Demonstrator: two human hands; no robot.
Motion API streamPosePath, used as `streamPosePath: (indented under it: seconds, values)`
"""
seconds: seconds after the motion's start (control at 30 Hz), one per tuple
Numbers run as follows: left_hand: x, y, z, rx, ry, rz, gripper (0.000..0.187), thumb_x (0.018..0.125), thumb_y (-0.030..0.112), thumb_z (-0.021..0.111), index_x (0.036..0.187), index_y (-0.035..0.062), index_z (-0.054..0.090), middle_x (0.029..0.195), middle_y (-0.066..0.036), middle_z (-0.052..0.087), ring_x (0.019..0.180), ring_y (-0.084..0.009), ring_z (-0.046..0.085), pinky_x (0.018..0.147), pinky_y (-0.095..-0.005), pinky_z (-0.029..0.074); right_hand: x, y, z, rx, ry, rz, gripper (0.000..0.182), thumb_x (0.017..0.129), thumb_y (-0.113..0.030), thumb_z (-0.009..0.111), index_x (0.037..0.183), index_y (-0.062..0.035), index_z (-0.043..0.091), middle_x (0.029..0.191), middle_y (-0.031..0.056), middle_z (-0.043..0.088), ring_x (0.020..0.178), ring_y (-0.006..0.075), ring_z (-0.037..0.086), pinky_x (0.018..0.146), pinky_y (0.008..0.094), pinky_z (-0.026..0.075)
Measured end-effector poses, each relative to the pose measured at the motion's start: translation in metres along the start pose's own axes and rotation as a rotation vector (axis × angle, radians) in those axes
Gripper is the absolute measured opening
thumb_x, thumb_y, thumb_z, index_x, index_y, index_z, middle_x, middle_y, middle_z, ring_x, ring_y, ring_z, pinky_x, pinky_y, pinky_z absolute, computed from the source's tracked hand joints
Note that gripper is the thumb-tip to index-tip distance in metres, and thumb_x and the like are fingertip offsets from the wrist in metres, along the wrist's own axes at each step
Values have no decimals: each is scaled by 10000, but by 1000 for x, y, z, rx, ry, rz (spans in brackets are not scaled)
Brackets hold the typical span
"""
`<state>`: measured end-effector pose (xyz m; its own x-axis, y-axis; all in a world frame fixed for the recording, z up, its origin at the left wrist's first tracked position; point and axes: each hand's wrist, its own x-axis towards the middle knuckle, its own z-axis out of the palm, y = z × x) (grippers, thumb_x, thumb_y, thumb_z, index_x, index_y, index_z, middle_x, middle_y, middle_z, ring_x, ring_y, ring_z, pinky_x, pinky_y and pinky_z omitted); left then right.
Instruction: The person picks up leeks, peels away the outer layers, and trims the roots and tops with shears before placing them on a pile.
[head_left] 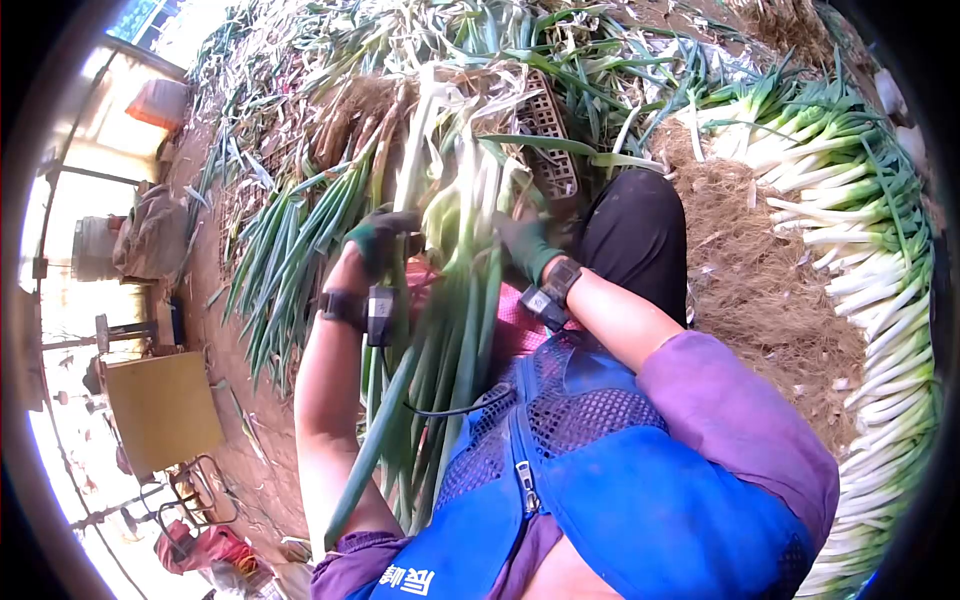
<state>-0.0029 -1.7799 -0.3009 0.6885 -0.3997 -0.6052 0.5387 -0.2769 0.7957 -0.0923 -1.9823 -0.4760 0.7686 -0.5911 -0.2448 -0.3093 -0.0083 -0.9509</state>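
Observation:
Long green onions (465, 215) lie in a bunch across my lap, their white stalks pointing away and their green leaves hanging down towards my body. My left hand (375, 245), in a dark green glove, is at the left side of the bunch with its fingers curled round stalks. At the right side of the bunch is my right hand (522, 245), also gloved; it is smeared by motion, and its fingers cannot be made out clearly. More unpeeled onions with brown roots and green leaves (300, 255) lie left of the bunch.
A brown plastic crate (548, 150) stands beyond my right hand. Cleaned onions (880, 330) lie in a long curved row at the right, beside a heap of cut roots (765, 310). Loose leaves (480, 30) cover the ground ahead. A stool with a yellow top (165, 410) is at the left.

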Motion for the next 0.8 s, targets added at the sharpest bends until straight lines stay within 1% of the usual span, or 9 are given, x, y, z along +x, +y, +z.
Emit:
streamPosePath:
  seconds: [0.17,0.2,0.3,0.4,0.43,0.5,0.6,0.7,0.8]
  values:
    - [31,-10,29,1362,-312,611,297,870,27,604,1155,72,677,1103,-101,665,999,-220,664,858,-313,545,8,-3,-34,-420,-548,-25,450,874,-377,536,1038,28,643,848,207,682,794,373,667,755,443,515]
    - [43,-15,41,1201,-305,353,311,868,56,607,1171,71,677,1125,-87,669,1012,-214,658,877,-314,533,6,4,-39,-774,-679,-529,404,936,-366,467,920,-9,654,803,183,680,777,384,665,735,474,510]
    - [61,-17,82,817,-82,-277,375,838,136,630,1202,60,675,1168,-49,682,1043,-208,646,936,-326,503,-34,-38,-72,-489,-989,-430,243,938,-242,555,815,-48,635,805,123,687,746,318,665,697,420,530]
    - [177,-127,-12,850,-455,284,340,849,175,622,1159,56,699,1142,-65,693,1013,-187,644,928,-344,501,-59,-83,-100,-470,-1297,-254,151,915,-183,607,859,-70,691,761,78,687,675,163,668,611,312,555]
    - [186,-137,-24,802,-544,478,330,855,171,613,1151,56,702,1140,-70,693,1008,-183,643,919,-347,503,-73,-115,-113,-348,-1321,265,215,911,-234,605,848,-53,703,682,65,657,577,135,636,501,297,537]
    - [71,-52,32,180,-162,-11,318,811,138,640,1109,44,699,1091,-91,688,976,-184,651,814,-316,535,-75,-150,-126,-409,-1197,328,298,904,-298,617,769,-40,681,621,53,620,478,147,594,413,296,500]
    - [82,-19,-35,473,-248,324,309,846,195,682,1133,82,684,998,-78,688,883,-152,641,760,-302,542,-56,-100,-136,-430,-1392,388,335,843,-362,655,812,-37,726,657,78,663,515,135,598,450,296,464]
    - [-35,95,-19,65,137,150,304,933,289,595,1102,53,685,993,-40,701,818,-173,641,763,-276,526,-88,-132,-139,-832,-1486,79,212,838,-251,700,941,-68,729,757,45,685,683,149,608,587,307,474]
    - [-51,124,-160,241,31,563,395,949,266,616,1252,12,597,1041,-76,690,940,-157,638,859,-270,512,-66,-88,-134,-259,-1516,457,247,814,-189,744,996,-23,721,792,48,690,684,118,614,603,289,500]
